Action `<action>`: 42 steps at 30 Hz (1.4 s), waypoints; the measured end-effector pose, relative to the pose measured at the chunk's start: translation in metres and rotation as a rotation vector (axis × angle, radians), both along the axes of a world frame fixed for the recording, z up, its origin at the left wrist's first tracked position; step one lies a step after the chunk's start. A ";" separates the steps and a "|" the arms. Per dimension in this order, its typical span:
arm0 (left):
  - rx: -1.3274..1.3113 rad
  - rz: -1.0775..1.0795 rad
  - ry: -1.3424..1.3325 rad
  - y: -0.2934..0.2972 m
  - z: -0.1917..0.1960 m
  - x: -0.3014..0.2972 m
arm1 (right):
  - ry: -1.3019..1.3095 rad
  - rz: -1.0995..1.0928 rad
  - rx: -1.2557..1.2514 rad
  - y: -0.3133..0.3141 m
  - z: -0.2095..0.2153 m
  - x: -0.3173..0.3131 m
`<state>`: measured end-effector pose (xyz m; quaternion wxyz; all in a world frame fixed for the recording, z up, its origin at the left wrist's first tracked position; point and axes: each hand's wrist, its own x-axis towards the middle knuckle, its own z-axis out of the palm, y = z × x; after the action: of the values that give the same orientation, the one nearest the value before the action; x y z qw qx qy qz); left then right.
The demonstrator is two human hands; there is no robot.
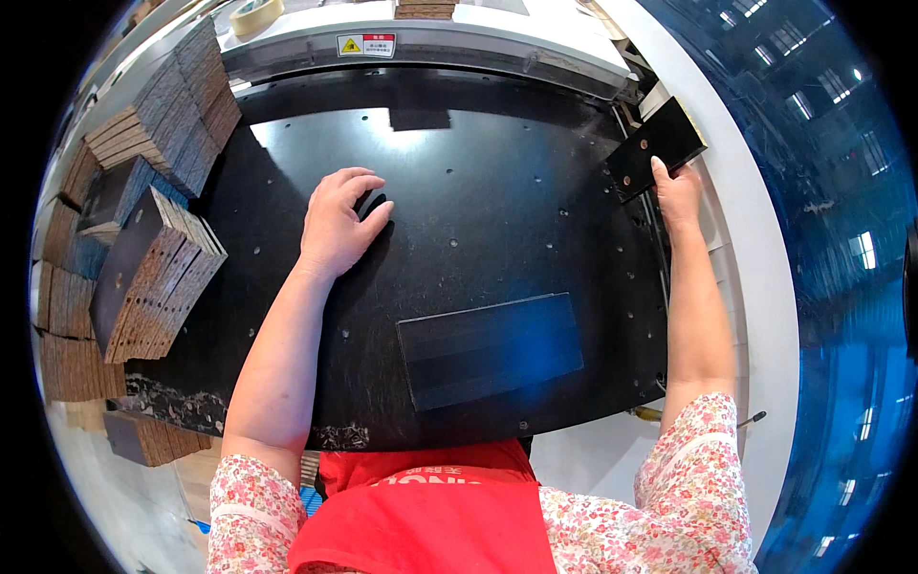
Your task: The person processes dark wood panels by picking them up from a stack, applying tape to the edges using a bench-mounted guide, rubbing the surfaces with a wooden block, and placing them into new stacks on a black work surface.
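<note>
My right hand (677, 194) grips a small black board (669, 143) with round holes, at the right edge of the black table (459, 239). Its thumb lies on the board's face; the other fingers are hidden beneath. Over the left half of the table hovers my left hand (344, 218), fingers slightly bent, thumb apart, holding nothing. Whether it touches the surface I cannot tell. A flat dark rectangular panel (492, 352) lies on the table close to my body, nearer the right side.
Stacked boards (163, 105) with brown chipboard edges line the left side, one leaning stack (163, 277) reaching over the table. A machine beam (430, 48) with a warning label crosses the far edge. A tape roll (256, 16) lies behind it. White ledge (765, 287) runs along the right.
</note>
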<state>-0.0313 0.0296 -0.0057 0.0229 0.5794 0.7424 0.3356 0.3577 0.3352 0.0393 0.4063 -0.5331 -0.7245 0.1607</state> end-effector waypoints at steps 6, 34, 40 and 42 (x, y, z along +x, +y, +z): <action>0.005 -0.007 0.007 0.001 0.001 0.002 | -0.120 -0.043 0.063 -0.006 -0.024 -0.006; -0.006 -0.019 0.005 -0.002 0.000 -0.002 | -0.010 0.042 0.162 -0.030 -0.023 -0.029; 0.010 -0.022 0.013 -0.001 -0.002 -0.002 | -0.131 0.033 0.021 -0.020 -0.027 -0.018; 0.011 -0.025 0.011 -0.001 -0.002 -0.002 | -0.191 0.019 0.104 -0.024 -0.014 -0.016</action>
<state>-0.0338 0.0285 -0.0078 0.0196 0.5906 0.7333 0.3363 0.3417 0.3109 0.0254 0.3609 -0.5174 -0.7722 0.0751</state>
